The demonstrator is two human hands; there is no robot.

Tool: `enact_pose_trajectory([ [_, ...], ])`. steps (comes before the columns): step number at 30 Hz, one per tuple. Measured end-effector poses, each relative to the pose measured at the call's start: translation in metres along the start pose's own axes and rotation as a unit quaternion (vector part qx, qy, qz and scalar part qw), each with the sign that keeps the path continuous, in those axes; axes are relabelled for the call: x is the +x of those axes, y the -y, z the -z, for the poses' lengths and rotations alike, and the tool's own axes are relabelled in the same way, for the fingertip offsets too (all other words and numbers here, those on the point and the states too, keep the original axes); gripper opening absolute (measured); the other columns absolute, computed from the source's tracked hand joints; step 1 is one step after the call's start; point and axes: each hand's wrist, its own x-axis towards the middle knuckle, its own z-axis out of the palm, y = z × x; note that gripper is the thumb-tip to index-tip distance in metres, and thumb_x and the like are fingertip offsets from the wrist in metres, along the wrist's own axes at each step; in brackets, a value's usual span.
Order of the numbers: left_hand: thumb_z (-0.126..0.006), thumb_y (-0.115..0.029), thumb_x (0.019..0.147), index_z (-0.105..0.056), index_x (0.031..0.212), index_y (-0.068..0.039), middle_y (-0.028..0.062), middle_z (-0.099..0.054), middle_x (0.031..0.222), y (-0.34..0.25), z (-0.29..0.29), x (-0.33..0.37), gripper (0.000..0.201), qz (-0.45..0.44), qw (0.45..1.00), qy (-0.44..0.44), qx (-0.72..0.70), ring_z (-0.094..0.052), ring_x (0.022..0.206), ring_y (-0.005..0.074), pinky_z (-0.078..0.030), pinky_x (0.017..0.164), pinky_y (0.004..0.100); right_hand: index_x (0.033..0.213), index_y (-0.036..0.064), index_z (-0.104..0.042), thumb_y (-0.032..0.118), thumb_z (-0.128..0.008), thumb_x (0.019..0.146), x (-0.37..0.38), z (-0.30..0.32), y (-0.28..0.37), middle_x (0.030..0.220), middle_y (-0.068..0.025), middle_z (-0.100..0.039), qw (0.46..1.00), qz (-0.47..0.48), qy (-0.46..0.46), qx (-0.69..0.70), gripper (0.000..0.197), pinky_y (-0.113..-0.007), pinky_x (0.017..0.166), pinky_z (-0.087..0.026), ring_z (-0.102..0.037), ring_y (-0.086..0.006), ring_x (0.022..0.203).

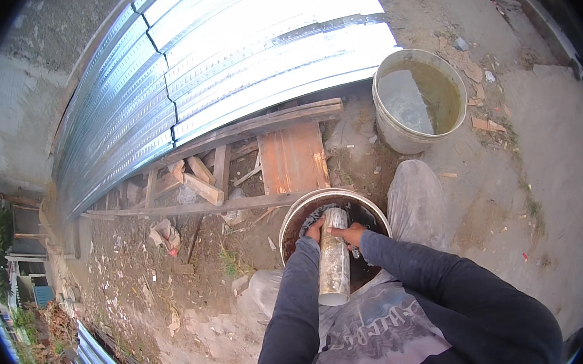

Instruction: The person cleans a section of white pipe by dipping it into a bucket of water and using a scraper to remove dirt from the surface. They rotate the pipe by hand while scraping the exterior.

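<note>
A pale, stained cylinder like a length of pipe (334, 265) lies tilted across the near rim of a round bucket (286, 241), its lower end close to my shirt. My left hand (315, 229) is closed on the cylinder's left side near the far end. From the right, my right hand (349, 234) grips it with the thumb across the top. The undersides of both hands' fingers are hidden. Inside the bucket the walls are dark brown, and something greyish and wet shows beside the cylinder. The bucket stands between my knees.
A larger pale bucket (387, 125) of cloudy water stands ahead to the right. Shiny corrugated metal sheets (225, 56) are stacked at the far left. A wooden frame (259, 124) with loose offcuts and a reddish board (294, 159) lies before them. Rubble litters the dirt ground.
</note>
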Motion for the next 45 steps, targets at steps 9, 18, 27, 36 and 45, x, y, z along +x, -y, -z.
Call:
enact_pose_trajectory([
  [9,-0.067,-0.042,0.098,-0.067,0.131,-0.004,0.0134,-0.074,0.115,0.048,0.041,0.028,0.05,-0.135,0.99,-0.028,-0.019,-0.071,0.099,0.0279,-0.056,0.094,0.0427,0.132,-0.0091,-0.061,0.062,-0.085,0.076,-0.025,0.0,0.001,0.112,-0.0142,-0.072,0.991,-0.013,0.131,0.03,0.094,-0.034,0.07,-0.054,-0.071,-0.0228,0.094],
  [18,-0.074,-0.054,0.088,-0.073,0.105,-0.008,0.0136,-0.076,0.092,-0.062,0.0,-0.02,0.048,0.091,0.993,-0.01,0.07,-0.071,0.075,0.0308,-0.058,0.076,0.0459,0.145,-0.0052,-0.044,0.059,-0.088,0.073,-0.059,-0.017,0.037,0.122,-0.0158,-0.067,0.978,0.083,0.17,-0.092,0.106,-0.034,0.071,-0.056,-0.069,-0.0224,0.103],
  [27,-0.072,-0.039,0.096,-0.065,0.131,-0.003,0.0149,-0.076,0.109,-0.02,0.001,-0.054,0.051,-0.04,0.985,0.101,-0.133,-0.074,0.097,0.0311,-0.06,0.09,0.0465,0.146,-0.0016,-0.041,0.049,-0.093,0.072,-0.067,-0.007,0.022,0.118,-0.0123,-0.069,0.985,0.106,0.138,0.003,0.104,-0.028,0.057,-0.051,-0.067,-0.0191,0.085],
  [36,-0.068,-0.048,0.097,-0.07,0.124,-0.007,0.0102,-0.077,0.107,-0.034,-0.004,-0.057,0.048,-0.079,0.982,0.08,-0.151,-0.074,0.091,0.0244,-0.06,0.086,0.0405,0.16,0.0036,-0.028,0.044,-0.074,0.097,-0.042,0.008,-0.001,0.12,-0.0147,-0.072,0.995,0.033,0.081,0.054,0.088,-0.028,0.052,-0.049,-0.076,-0.02,0.086],
  [45,-0.071,-0.032,0.097,-0.062,0.133,0.0,0.0149,-0.075,0.108,-0.013,-0.002,-0.113,0.049,-0.075,0.992,0.08,-0.069,-0.076,0.09,0.0247,-0.063,0.082,0.0393,0.153,0.0151,-0.051,0.027,-0.055,0.105,-0.043,0.008,-0.007,0.121,-0.022,-0.07,0.91,0.321,-0.175,-0.197,0.05,-0.046,0.098,-0.054,-0.068,-0.0427,0.11],
])
